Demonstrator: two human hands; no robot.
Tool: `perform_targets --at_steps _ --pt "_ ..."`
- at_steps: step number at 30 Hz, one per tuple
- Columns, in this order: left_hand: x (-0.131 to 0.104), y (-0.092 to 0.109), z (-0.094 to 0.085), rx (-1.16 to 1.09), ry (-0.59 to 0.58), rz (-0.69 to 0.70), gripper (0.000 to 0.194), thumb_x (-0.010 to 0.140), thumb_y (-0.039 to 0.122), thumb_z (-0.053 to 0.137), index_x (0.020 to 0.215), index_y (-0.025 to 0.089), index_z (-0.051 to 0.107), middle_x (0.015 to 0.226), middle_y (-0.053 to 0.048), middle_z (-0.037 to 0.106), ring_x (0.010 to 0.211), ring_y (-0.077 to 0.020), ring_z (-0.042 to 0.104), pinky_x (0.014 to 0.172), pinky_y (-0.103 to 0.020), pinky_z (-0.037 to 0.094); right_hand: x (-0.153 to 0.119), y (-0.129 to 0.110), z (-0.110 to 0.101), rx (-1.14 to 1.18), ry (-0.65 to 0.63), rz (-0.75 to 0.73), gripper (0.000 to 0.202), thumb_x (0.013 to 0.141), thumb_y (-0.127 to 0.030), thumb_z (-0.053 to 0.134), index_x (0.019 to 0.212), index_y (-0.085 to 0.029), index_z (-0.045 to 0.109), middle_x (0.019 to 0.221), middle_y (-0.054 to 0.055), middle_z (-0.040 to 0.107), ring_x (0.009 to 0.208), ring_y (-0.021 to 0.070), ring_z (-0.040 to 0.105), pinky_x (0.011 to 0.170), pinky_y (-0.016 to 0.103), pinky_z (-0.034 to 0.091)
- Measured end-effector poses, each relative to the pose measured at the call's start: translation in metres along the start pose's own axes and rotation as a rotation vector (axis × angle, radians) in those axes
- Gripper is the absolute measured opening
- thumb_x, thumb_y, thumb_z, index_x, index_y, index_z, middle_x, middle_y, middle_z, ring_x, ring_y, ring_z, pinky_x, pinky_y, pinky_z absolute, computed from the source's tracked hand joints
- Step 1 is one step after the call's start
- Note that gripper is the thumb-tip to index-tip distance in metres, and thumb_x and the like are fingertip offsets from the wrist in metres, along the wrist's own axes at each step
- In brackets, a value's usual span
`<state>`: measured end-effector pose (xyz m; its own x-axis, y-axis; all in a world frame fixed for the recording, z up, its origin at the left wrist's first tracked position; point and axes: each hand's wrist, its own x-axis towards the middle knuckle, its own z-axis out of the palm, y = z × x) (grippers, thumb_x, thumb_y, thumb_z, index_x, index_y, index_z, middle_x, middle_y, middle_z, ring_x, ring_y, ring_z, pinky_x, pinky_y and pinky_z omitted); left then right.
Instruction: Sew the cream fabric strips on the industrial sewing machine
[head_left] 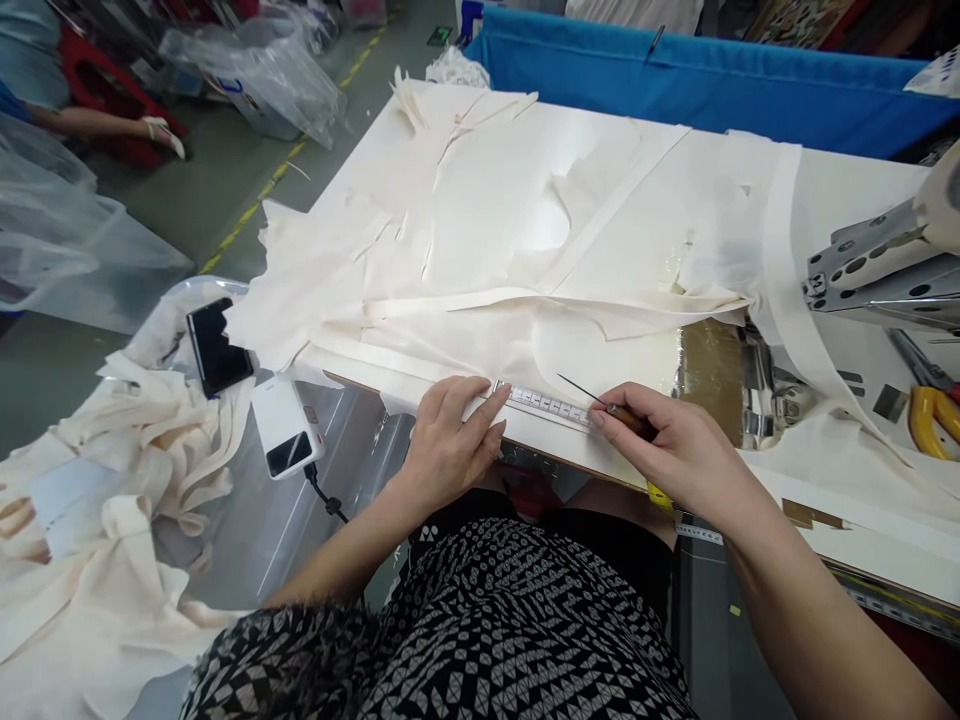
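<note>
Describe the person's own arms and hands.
The left hand and right hand are ungloved, with no rings or watch visible. The left forearm and right forearm show no sleeves. The top is black with pale geometric shapes.

Sewing workshop, by look: cream cloth (465, 345) and tape measure (551, 402) at centre on table (862, 180); machine (885, 265), yellow scissors (916, 415) at three o'clock; cloth strips (172, 450) at eight; plastic bin (262, 115), yellow floor line (251, 212) at ten.

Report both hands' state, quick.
Left hand: touching the measuring tape; pinching or just pressing, can't tell.
Right hand: closed, holding the awl-like tool near the tape.
</note>
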<state>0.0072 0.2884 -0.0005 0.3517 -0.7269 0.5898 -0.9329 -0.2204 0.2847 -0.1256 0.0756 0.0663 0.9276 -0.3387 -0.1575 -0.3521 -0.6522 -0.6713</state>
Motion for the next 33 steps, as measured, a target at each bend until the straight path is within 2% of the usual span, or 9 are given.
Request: perform_targets --at_steps 8,15,24,29,31,33 --pt "-0.001 0.000 0.001 -0.001 0.004 -0.016 0.039 0.096 0.017 0.052 0.135 0.016 0.054 0.118 -0.015 0.056 0.111 -0.0265 0.051 0.097 -0.043 0.047 0.001 -0.005 0.001 -0.024 0.008 -0.008 0.025 0.093 -0.040 0.049 0.086 -0.022 0.064 0.059 -0.002 0.058 0.053 0.0150 0.047 0.051 0.026 0.034" --pt "-0.001 0.001 0.000 0.010 -0.044 -0.034 0.037 0.094 0.016 0.055 0.131 0.014 0.056 0.120 -0.016 0.055 0.111 -0.0276 0.050 0.096 -0.043 0.047 -0.007 0.001 0.009 -0.077 0.057 0.041 0.022 0.093 -0.040 0.051 0.094 -0.023 0.063 0.062 -0.003 0.058 0.059 0.0160 0.052 0.054 0.027 0.033" --pt "0.004 0.000 -0.006 0.027 -0.061 -0.028 0.035 0.093 0.016 0.055 0.129 0.016 0.058 0.117 -0.015 0.056 0.107 -0.0274 0.050 0.092 -0.043 0.047 -0.005 -0.004 0.017 -0.217 0.132 0.088 0.013 0.091 -0.033 0.054 0.089 -0.022 0.061 0.072 -0.001 0.067 0.064 0.0175 0.056 0.055 0.028 0.028" --pt "0.005 -0.004 -0.012 0.007 -0.103 -0.047 0.035 0.094 0.018 0.055 0.129 0.018 0.060 0.117 -0.014 0.058 0.107 -0.0268 0.053 0.093 -0.043 0.046 -0.002 -0.010 0.017 -0.258 0.087 0.131 0.013 0.093 -0.032 0.052 0.089 -0.022 0.059 0.075 0.000 0.067 0.065 0.0177 0.058 0.054 0.027 0.027" --pt "0.011 0.000 -0.016 0.010 -0.065 -0.059 0.039 0.095 0.019 0.054 0.134 0.021 0.056 0.118 -0.014 0.058 0.109 -0.0271 0.054 0.095 -0.043 0.044 -0.001 -0.011 0.016 -0.282 0.066 0.130 0.013 0.093 -0.031 0.051 0.090 -0.021 0.058 0.075 0.000 0.067 0.065 0.0179 0.058 0.053 0.027 0.026" --pt "0.021 0.010 -0.018 0.015 0.022 -0.036 0.047 0.096 0.020 0.053 0.142 0.023 0.049 0.117 -0.012 0.059 0.109 -0.0265 0.054 0.097 -0.042 0.043 -0.001 -0.012 0.016 -0.301 0.062 0.121 0.012 0.093 -0.030 0.051 0.091 -0.021 0.059 0.076 0.001 0.068 0.065 0.0184 0.058 0.053 0.028 0.027"
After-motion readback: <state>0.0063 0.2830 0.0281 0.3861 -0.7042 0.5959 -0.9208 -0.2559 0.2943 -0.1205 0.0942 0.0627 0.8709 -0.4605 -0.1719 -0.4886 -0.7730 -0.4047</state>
